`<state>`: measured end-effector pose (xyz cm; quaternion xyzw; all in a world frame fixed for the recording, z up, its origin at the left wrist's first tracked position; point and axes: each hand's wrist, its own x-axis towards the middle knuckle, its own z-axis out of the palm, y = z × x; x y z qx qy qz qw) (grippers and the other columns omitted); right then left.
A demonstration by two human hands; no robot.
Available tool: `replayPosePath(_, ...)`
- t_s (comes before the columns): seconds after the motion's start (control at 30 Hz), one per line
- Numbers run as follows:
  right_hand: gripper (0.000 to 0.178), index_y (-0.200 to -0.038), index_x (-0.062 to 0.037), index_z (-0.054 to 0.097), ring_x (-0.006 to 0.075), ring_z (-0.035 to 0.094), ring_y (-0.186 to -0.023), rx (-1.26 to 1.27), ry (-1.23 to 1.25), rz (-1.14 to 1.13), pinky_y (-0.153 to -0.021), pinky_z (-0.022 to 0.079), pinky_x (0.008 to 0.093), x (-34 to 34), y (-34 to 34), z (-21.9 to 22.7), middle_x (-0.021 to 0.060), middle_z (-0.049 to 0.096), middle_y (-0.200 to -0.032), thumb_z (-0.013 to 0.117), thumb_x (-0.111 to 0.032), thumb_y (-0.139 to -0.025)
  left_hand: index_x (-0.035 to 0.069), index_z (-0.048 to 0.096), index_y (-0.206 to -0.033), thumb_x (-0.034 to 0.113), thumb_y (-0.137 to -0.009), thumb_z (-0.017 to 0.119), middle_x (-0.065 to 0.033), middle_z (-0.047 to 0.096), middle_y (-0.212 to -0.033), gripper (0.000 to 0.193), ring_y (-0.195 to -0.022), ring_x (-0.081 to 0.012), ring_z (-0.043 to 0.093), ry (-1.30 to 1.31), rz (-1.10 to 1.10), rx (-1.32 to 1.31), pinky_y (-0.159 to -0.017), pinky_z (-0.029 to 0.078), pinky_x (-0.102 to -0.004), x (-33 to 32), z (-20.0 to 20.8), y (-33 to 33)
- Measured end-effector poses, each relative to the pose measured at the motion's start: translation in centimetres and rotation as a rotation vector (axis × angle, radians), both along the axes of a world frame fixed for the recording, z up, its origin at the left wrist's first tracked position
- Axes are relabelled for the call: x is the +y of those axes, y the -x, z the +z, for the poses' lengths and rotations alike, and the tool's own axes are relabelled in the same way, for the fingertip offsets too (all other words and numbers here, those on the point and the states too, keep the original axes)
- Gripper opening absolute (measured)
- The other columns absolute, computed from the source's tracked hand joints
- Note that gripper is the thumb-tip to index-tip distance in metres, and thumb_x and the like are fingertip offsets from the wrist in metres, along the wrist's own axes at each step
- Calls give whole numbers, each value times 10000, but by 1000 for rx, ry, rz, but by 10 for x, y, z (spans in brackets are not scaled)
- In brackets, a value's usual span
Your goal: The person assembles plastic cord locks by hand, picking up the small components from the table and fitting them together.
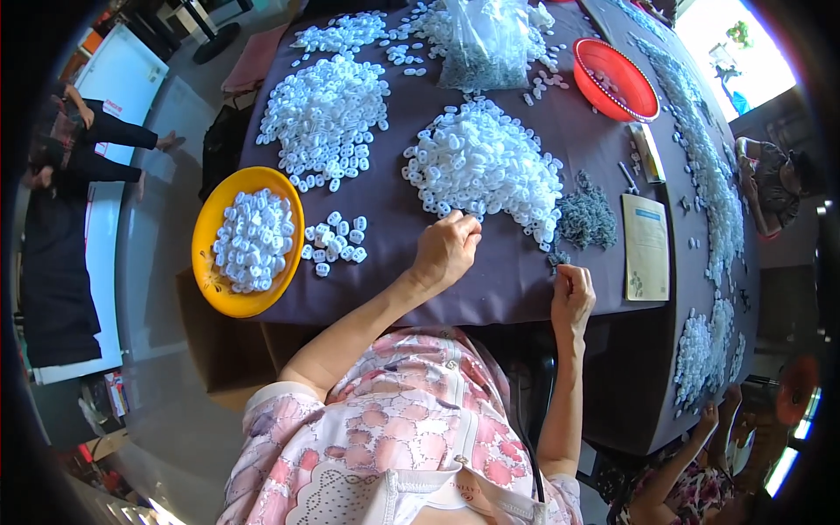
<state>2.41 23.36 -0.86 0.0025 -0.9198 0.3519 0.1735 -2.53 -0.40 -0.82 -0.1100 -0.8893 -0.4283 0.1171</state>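
A big heap of small white plastic pieces lies on the dark tablecloth in front of me. At its near edge is my left hand, fingers curled closed against the lowest pieces; whatever they grip is hidden. My right hand is pinched shut just below a few loose grey-green bits, and what sits between its fingertips is too small to make out. Slightly farther off, a mound of small grey-green parts touches the heap's right side. A yellow bowl of joined-looking white pieces stands at the left, with a loose cluster beside it.
Another white pile spreads at the far left. Behind the heap stands a clear bag of grey-green parts. A red basket, a small box and a brown booklet are at the right. Other people sit around.
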Motion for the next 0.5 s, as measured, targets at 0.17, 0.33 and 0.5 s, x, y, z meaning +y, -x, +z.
replayPosePath(0.17,62,-899,-21,553,298,575,-731,43,38,-39,-647,466,358,-2,0,-4,126,552,-806,536,16,-852,84,608,-839,132,-774,675,-100,602,-846,105,-735,-299,629,46,84,-83,-635,515,-390,9,-4,16)
replayPosePath(0.33,70,-895,-25,545,296,572,-733,48,-18,-20,-650,465,354,-1,1,-5,122,547,-811,539,21,-843,70,617,-845,141,-744,719,-71,607,-798,160,-678,-241,631,113,31,-84,-598,498,-359,13,-1,12)
replayPosePath(0.5,82,-890,-36,548,289,573,-737,45,-33,-32,-648,465,353,-3,0,-7,113,548,-813,545,24,-835,65,593,-868,198,-754,716,-88,605,-822,214,-715,-282,634,-10,72,-100,-602,515,-382,13,-1,18)
